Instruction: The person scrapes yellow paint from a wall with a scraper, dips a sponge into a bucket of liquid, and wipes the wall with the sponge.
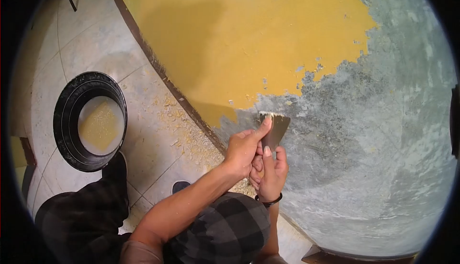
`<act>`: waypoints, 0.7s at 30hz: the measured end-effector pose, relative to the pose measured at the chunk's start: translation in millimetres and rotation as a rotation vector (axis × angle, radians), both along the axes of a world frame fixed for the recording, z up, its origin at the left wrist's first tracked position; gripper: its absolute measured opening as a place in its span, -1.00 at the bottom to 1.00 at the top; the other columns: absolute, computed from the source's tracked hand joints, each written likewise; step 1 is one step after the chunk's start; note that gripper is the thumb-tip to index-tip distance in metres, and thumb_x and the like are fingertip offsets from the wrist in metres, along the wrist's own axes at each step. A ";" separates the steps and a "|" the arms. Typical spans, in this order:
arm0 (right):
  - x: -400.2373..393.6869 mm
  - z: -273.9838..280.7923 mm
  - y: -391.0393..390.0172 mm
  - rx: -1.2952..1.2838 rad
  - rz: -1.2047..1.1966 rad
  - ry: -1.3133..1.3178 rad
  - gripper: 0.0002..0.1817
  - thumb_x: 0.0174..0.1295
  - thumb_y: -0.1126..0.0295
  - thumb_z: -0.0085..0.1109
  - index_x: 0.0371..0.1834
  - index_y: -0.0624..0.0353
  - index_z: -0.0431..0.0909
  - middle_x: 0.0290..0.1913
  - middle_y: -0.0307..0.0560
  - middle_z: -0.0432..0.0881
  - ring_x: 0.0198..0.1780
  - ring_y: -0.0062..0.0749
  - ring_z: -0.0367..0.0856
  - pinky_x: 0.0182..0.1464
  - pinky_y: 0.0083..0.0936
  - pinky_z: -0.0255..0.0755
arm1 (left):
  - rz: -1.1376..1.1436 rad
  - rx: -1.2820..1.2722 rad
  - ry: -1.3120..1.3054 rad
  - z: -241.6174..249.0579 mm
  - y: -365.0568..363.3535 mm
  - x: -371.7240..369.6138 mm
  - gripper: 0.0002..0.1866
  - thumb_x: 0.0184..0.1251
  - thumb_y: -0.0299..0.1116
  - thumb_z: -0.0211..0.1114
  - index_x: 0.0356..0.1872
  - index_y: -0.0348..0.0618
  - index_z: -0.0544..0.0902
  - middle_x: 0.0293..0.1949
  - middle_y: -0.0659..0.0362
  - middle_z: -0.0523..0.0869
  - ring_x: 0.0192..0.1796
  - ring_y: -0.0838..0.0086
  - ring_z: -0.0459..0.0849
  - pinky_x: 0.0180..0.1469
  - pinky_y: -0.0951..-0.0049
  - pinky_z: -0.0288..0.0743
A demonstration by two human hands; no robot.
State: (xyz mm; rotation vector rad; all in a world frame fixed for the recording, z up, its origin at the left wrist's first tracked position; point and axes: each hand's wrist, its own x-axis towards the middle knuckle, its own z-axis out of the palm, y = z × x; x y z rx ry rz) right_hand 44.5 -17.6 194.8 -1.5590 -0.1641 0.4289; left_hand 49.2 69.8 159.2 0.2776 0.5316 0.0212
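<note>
A putty knife (274, 132) with a wide metal blade points up against the wall, pale scrapings along its edge. My right hand (270, 173), with a black band at the wrist, is closed around its handle, thumb along the base of the blade. The handle is mostly hidden by my fingers. My left hand (243, 151) grips the knife from the left, its thumb pressed on the blade near the edge. The blade lies just below the ragged border between yellow paint (268, 39) and bare grey wall (345, 168).
A black bucket (91, 161) with cloudy liquid and yellowish bits stands on the tiled floor (148, 168) at left. Paint flakes (184, 125) are strewn along the brown skirting (143, 48). My dark-clothed knee (225, 230) is beneath my arms.
</note>
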 end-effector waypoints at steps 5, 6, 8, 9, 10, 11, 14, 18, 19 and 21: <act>18.0 34.3 49.2 0.030 0.117 -0.062 -0.86 0.43 0.29 0.01 -0.17 0.10 0.35 -0.63 -0.30 0.35 -0.79 -0.75 0.13 -0.82 -0.73 -0.09 | 0.128 -0.029 -0.104 33.7 51.5 16.0 -0.44 0.12 0.14 0.41 -0.69 -0.09 0.39 -0.74 0.26 0.41 -0.86 0.54 0.32 -0.86 0.50 0.14; 17.5 35.5 56.9 0.044 0.127 -0.081 -0.86 0.42 0.30 0.02 -0.15 0.10 0.34 -0.65 -0.31 0.35 -0.78 -0.76 0.16 -0.80 -0.72 -0.07 | 0.156 0.021 -0.102 37.3 58.5 14.8 -0.44 0.13 0.14 0.40 -0.70 -0.08 0.39 -0.76 0.25 0.40 -0.87 0.52 0.32 -0.86 0.49 0.15; 13.8 34.1 53.7 0.013 0.121 -0.087 -0.84 0.43 0.29 0.03 -0.13 0.10 0.33 -0.67 -0.32 0.34 -0.78 -0.75 0.20 -0.78 -0.71 -0.04 | 0.149 0.037 -0.108 32.2 54.6 16.4 -0.43 0.14 0.16 0.38 -0.71 -0.07 0.38 -0.79 0.23 0.38 -0.88 0.49 0.33 -0.87 0.47 0.17; 10.9 23.7 39.2 -0.014 0.112 -0.074 -0.84 0.43 0.29 0.01 -0.13 0.11 0.32 -0.66 -0.33 0.33 -0.78 -0.74 0.21 -0.78 -0.71 -0.03 | 0.120 0.007 -0.120 13.1 38.5 17.6 -0.43 0.15 0.16 0.37 -0.71 -0.07 0.38 -0.80 0.23 0.38 -0.88 0.48 0.34 -0.87 0.47 0.18; 7.9 8.5 22.4 -0.023 0.098 -0.033 -0.83 0.44 0.28 -0.01 -0.12 0.12 0.31 -0.65 -0.33 0.33 -0.76 -0.73 0.23 -0.77 -0.71 -0.01 | 0.089 0.049 -0.120 1.3 26.6 9.9 -0.42 0.15 0.17 0.37 -0.71 -0.08 0.38 -0.80 0.21 0.39 -0.88 0.47 0.36 -0.87 0.47 0.19; 3.1 -8.8 4.7 -0.037 0.065 -0.026 -0.82 0.45 0.27 -0.03 -0.11 0.12 0.29 -0.64 -0.31 0.33 -0.75 -0.71 0.24 -0.76 -0.71 0.02 | -0.028 0.033 -0.104 -13.6 15.0 2.7 -0.42 0.15 0.17 0.37 -0.70 -0.09 0.39 -0.79 0.20 0.41 -0.88 0.46 0.37 -0.87 0.45 0.20; -15.8 -47.1 -56.8 -0.032 0.100 0.094 -0.80 0.44 0.33 -0.01 0.01 0.13 0.30 -0.56 -0.27 0.40 -0.68 -0.70 0.30 -0.66 -0.69 0.13 | -0.270 0.141 -0.097 -58.7 -19.0 -12.8 -0.43 0.16 0.20 0.34 -0.67 -0.10 0.44 -0.66 0.21 0.51 -0.62 0.49 0.55 -0.53 0.55 0.42; -49.7 -63.5 -104.8 -0.012 0.037 0.078 -0.64 0.40 0.40 0.04 0.22 0.12 0.27 -0.40 -0.21 0.52 -0.57 -0.71 0.37 -0.56 -0.68 0.21 | -0.697 0.451 -0.313 -105.3 -11.1 -37.4 -0.37 0.21 0.26 0.25 -0.33 -0.27 0.65 -0.41 0.17 0.69 -0.32 0.47 0.66 -0.28 0.47 0.56; -49.5 -63.3 -105.6 0.010 0.037 0.068 -0.64 0.40 0.40 0.04 0.22 0.12 0.27 -0.40 -0.21 0.52 -0.57 -0.71 0.37 -0.56 -0.68 0.21 | -0.865 0.650 -0.419 -115.7 -2.3 -43.6 -0.36 0.22 0.26 0.23 -0.23 -0.26 0.66 -0.35 0.16 0.71 -0.25 0.46 0.67 -0.23 0.43 0.57; -50.7 -59.1 -109.1 0.054 0.011 -0.027 -0.56 0.39 0.42 0.05 0.31 0.11 0.23 -0.36 -0.17 0.56 -0.60 -0.72 0.37 -0.60 -0.70 0.20 | -1.039 0.867 -0.523 -128.3 17.9 -51.6 -0.34 0.24 0.27 0.21 -0.13 -0.26 0.67 -0.29 0.15 0.73 -0.19 0.46 0.67 -0.18 0.40 0.57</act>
